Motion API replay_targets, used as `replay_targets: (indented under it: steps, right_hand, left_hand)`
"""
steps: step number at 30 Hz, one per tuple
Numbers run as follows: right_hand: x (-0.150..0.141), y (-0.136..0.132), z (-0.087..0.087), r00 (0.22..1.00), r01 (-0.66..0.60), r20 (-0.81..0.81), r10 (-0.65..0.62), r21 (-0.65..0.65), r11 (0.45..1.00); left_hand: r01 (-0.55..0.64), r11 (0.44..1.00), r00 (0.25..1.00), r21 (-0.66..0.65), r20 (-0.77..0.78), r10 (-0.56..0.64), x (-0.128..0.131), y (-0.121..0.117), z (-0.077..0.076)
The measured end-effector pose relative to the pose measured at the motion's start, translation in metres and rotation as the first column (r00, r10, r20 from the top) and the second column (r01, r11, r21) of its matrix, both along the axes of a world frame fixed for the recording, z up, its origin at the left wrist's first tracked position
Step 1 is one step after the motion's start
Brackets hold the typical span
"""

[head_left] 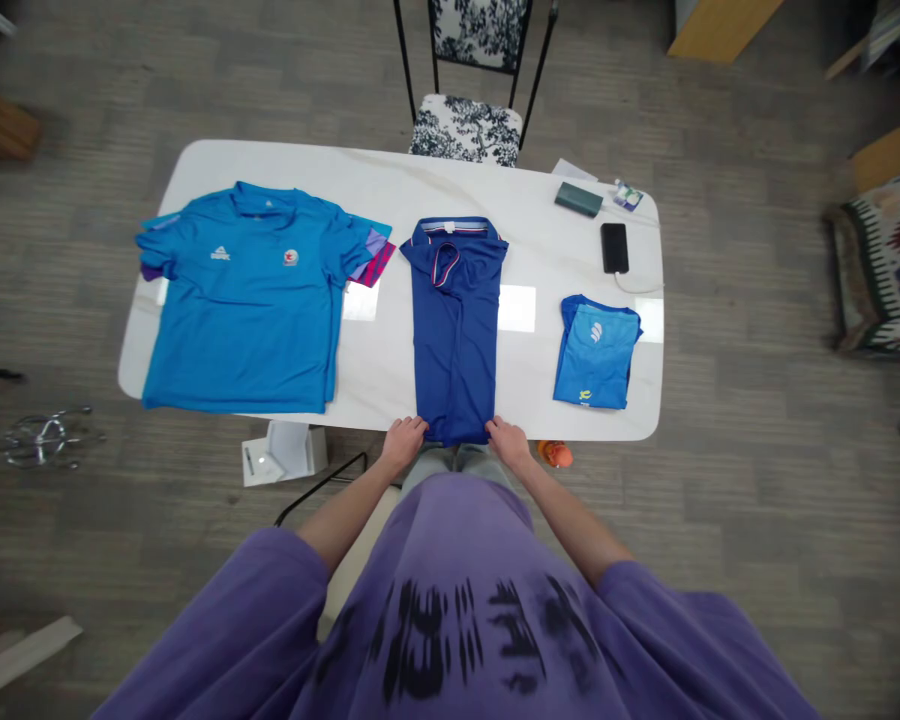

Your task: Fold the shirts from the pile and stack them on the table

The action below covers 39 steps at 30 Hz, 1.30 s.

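A dark blue polo shirt lies in the middle of the table, its sides folded inward into a long narrow strip. Its striped collar faces the far side, and its hem reaches the near edge. At the hem's left corner, my left hand is closed on the cloth. My right hand pinches the right corner the same way. To the left, a bright blue T-shirt is spread flat over other garments, whose purple and pink sleeves stick out. On the right sits a small folded blue shirt.
The white table has rounded corners. Near its right end lie a black phone with a cable, a dark green case and a small packet. A patterned chair stands beyond the far edge. A white box is on the floor.
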State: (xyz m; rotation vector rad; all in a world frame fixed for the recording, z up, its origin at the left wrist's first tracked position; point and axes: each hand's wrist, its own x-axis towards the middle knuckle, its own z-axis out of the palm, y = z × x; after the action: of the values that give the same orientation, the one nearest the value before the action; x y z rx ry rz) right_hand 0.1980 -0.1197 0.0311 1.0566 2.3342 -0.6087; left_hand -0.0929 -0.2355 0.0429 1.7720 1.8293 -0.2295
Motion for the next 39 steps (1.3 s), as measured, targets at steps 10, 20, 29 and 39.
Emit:
replay_targets:
  steps: [10, 20, 29, 39]
  right_hand:
    - [-0.017, -0.016, 0.005, 0.996, -0.001, 0.091, -0.002, 0.030, 1.000]
    - [-0.026, -0.024, 0.009, 0.992, -0.010, 0.122, 0.004, 0.049, 0.999]
    - [-0.025, -0.026, -0.008, 0.995, -0.025, 0.101, 0.020, 0.042, 0.999]
    - [-0.017, -0.025, -0.008, 0.997, -0.013, 0.082, 0.010, 0.031, 0.999]
  left_hand:
    - [0.061, 0.993, 0.998, 0.100, 0.023, -0.063, -0.020, -0.018, -0.022]
    - [0.108, 0.982, 0.991, 0.154, 0.062, -0.118, -0.022, -0.039, -0.035]
    - [0.076, 0.984, 0.995, 0.163, 0.050, -0.085, -0.017, -0.033, -0.053]
    - [0.092, 0.980, 0.994, 0.179, 0.035, -0.100, -0.012, -0.030, -0.039]
